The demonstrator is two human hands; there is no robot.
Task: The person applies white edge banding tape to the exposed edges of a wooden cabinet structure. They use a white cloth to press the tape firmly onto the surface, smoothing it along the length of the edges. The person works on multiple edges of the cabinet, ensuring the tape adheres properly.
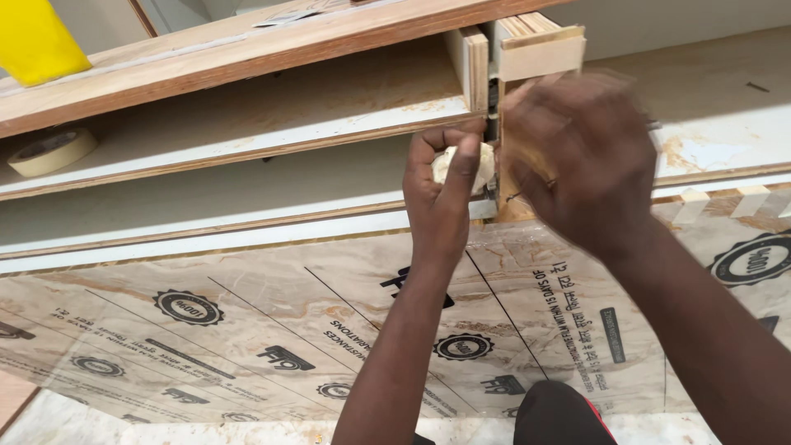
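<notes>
1. A pale rounded lump (463, 163), perhaps a wad of filler or cloth, is being pinched in the left hand (441, 194), with the fingers curled shut around it; it is being held against the upright plywood divider (476, 70) of the shelf unit.
2. The right hand (581, 156) is being blurred by motion just beside it, at the small wooden block (540, 51); whether anything is being gripped cannot be told.
3. The step in hand is judged to be work at the joint; steady pressure at the seam is being called for next.
4. A printed laminate sheet (272, 330) is being leaned over nearest the camera.
5. Further off, a roll of masking tape (51, 151) is lying on a shelf (247, 115), well apart, and a yellow object (37, 41) is being seen beyond; neither is standing in the way.
</notes>
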